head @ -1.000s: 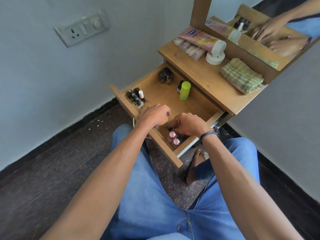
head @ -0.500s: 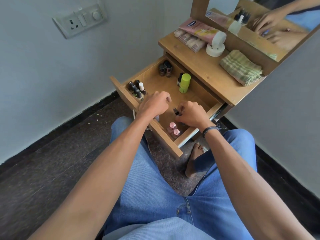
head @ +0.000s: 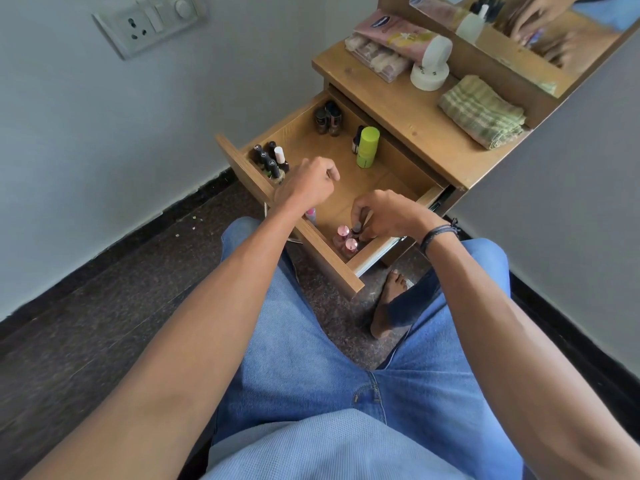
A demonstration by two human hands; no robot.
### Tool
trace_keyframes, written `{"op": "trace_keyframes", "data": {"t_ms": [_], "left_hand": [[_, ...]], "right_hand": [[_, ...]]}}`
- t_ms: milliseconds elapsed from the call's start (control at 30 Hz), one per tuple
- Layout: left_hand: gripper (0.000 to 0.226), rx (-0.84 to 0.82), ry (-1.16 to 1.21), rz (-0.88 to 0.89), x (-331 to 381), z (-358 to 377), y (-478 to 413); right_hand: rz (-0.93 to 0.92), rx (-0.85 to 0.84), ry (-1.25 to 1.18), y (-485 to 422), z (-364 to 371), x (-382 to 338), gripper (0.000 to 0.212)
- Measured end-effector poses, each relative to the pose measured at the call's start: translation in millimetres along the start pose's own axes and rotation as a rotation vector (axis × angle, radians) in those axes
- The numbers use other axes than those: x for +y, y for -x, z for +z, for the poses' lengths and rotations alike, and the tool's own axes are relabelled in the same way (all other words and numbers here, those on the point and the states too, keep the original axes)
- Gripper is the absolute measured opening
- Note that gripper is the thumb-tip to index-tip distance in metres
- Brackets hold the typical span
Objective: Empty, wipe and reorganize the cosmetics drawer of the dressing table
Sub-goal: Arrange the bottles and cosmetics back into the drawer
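Observation:
The wooden drawer (head: 332, 265) of the dressing table (head: 415, 126) stands pulled open. My right hand (head: 388, 213) pinches a small dark-capped bottle (head: 356, 228) at the drawer's front right corner, beside two pink-capped bottles (head: 346, 239). My left hand (head: 308, 183) hovers over the drawer's front edge with its fingers curled and nothing visible in it. A pink tube (head: 310, 214) stands just below it inside the drawer. Several black-capped bottles (head: 268, 161) fill the front left corner. A lime green tube (head: 367, 147) and dark bottles (head: 327, 119) stand at the back.
On the tabletop lie a folded green checked cloth (head: 481, 110), a white tape roll (head: 429, 72), a pink cream tube (head: 398, 32) and a palette (head: 375, 57). A mirror (head: 519, 22) rises behind them. A wall socket (head: 149, 24) is at upper left. My bare foot (head: 391, 306) rests under the drawer.
My right hand lifted the dark-capped bottle, then lowered it beside the pink-capped bottles. My left hand rose slightly above the drawer's front edge. The camera tilted down.

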State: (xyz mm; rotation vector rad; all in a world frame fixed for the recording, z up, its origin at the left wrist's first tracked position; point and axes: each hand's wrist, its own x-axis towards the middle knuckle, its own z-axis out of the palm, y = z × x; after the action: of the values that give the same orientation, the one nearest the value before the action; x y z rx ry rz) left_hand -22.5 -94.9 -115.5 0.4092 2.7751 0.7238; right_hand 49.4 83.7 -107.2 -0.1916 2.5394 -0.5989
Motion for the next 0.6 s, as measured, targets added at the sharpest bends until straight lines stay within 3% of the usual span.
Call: {"op": "trace_keyframes", "data": {"t_ms": [600], "left_hand": [[0.03,0.008,0.025,-0.012,-0.8,1.0,-3.6]], "right_hand": [[-0.005,-0.054,0.058,0.7,-1.2,-2.8,0.034]]}}
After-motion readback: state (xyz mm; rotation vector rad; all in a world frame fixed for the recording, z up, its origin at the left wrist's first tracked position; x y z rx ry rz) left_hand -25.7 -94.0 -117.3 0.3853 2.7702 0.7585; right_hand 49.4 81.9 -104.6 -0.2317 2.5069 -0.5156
